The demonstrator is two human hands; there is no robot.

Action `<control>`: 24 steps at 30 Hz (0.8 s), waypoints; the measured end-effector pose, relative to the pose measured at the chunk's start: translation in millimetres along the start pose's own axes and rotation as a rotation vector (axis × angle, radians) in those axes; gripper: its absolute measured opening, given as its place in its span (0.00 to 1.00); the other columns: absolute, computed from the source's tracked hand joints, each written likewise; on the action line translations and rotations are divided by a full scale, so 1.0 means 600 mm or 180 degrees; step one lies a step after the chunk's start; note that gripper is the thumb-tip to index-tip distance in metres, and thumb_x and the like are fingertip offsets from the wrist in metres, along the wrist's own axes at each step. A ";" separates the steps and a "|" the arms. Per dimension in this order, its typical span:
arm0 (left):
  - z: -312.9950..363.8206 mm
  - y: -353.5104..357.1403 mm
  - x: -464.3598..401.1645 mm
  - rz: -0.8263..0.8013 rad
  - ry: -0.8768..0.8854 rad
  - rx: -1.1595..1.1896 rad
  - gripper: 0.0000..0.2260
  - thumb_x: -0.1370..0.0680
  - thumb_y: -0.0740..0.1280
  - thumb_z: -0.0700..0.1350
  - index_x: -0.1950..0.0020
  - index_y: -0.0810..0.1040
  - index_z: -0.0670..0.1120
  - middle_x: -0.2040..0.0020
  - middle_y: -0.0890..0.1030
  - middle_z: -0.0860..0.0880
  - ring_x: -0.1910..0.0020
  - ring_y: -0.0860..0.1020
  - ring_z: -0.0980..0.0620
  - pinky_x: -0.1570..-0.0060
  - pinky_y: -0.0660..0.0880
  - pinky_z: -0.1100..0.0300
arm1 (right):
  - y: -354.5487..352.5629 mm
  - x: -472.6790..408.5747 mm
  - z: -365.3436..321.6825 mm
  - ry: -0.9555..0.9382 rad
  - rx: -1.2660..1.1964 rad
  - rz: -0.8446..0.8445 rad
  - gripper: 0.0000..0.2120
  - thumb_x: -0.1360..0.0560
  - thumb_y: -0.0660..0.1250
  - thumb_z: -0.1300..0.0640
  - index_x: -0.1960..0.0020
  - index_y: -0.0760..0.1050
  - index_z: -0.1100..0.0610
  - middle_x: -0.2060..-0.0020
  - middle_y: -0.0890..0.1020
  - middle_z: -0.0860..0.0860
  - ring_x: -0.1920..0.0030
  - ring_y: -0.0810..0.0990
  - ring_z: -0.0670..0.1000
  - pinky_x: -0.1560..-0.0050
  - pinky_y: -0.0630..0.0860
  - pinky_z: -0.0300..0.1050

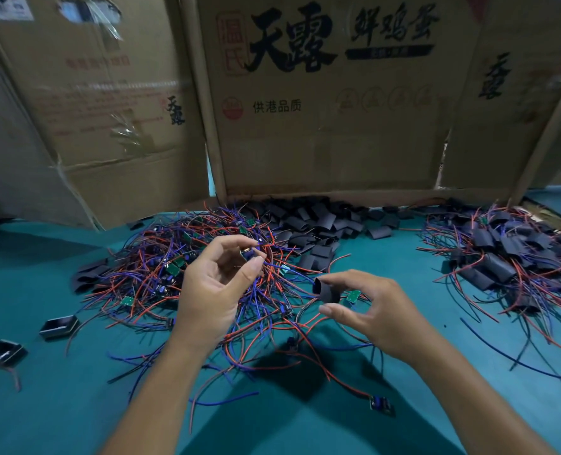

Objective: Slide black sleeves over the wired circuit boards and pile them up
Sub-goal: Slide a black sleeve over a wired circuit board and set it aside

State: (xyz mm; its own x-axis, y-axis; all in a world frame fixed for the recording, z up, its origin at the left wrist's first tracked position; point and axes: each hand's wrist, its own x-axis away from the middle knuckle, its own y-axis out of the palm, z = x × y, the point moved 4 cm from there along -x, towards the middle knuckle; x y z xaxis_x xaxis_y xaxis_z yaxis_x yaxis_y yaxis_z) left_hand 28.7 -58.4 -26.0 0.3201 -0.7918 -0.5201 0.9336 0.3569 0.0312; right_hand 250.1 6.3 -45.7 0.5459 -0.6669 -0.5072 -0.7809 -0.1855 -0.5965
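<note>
Our left hand (218, 284) pinches wires (262, 254) above the tangle mid-table. Our right hand (376, 310) pinches a black sleeve (326, 290).

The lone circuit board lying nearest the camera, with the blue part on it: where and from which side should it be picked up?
Best pinched across the board's two long edges, coming from above. It lies flat on the teal table, apart from the pile of wired boards, so both edges look reachable. Its red wire trails away up-left, so approach from the lower right, probably with the right hand.
</note>
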 end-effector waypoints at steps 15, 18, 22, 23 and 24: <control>-0.009 0.015 0.003 0.0273 -0.0122 0.0639 0.16 0.34 0.79 0.37 0.52 0.80 0.51 0.59 0.82 0.50 0.58 0.80 0.54 0.55 0.77 0.65 | 0.008 0.002 -0.003 0.0143 0.0136 0.0097 0.21 0.31 0.70 0.39 0.43 0.81 0.50 0.54 0.80 0.34 0.51 0.78 0.33 0.47 0.68 0.25; -0.013 0.013 0.003 0.0367 -0.0176 0.0650 0.15 0.34 0.78 0.38 0.52 0.80 0.51 0.60 0.82 0.50 0.59 0.79 0.55 0.55 0.77 0.65 | 0.008 0.004 -0.006 0.0090 0.0114 0.0123 0.20 0.31 0.70 0.39 0.45 0.81 0.49 0.54 0.79 0.31 0.50 0.77 0.31 0.47 0.67 0.24; -0.015 0.034 0.014 0.0131 -0.0114 0.0498 0.13 0.31 0.76 0.37 0.53 0.81 0.52 0.59 0.83 0.48 0.58 0.81 0.53 0.54 0.77 0.64 | 0.013 0.002 -0.013 -0.0024 0.0331 0.0121 0.18 0.30 0.71 0.40 0.47 0.81 0.50 0.55 0.79 0.33 0.50 0.75 0.34 0.46 0.65 0.24; -0.016 0.043 0.018 0.0031 -0.0126 0.0502 0.11 0.30 0.76 0.39 0.52 0.81 0.51 0.57 0.83 0.47 0.56 0.81 0.52 0.53 0.78 0.63 | 0.014 0.002 -0.012 -0.0040 0.0336 0.0157 0.17 0.30 0.73 0.42 0.47 0.81 0.51 0.56 0.80 0.35 0.51 0.76 0.35 0.48 0.65 0.23; -0.017 0.053 0.022 -0.0058 -0.0168 0.0538 0.09 0.29 0.75 0.41 0.51 0.81 0.50 0.56 0.84 0.46 0.55 0.81 0.51 0.51 0.78 0.60 | 0.014 0.002 -0.011 -0.0023 0.0309 0.0188 0.16 0.29 0.74 0.43 0.47 0.81 0.52 0.57 0.80 0.37 0.53 0.77 0.36 0.49 0.66 0.23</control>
State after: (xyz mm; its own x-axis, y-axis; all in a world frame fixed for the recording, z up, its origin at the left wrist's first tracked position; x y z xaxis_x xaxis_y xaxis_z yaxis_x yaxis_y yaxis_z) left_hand 60.7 -52.3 -40.6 0.3069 -0.8239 -0.4764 0.9516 0.2576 0.1676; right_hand 241.9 -0.8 -47.1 0.5022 -0.6693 -0.5476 -0.7789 -0.0750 -0.6226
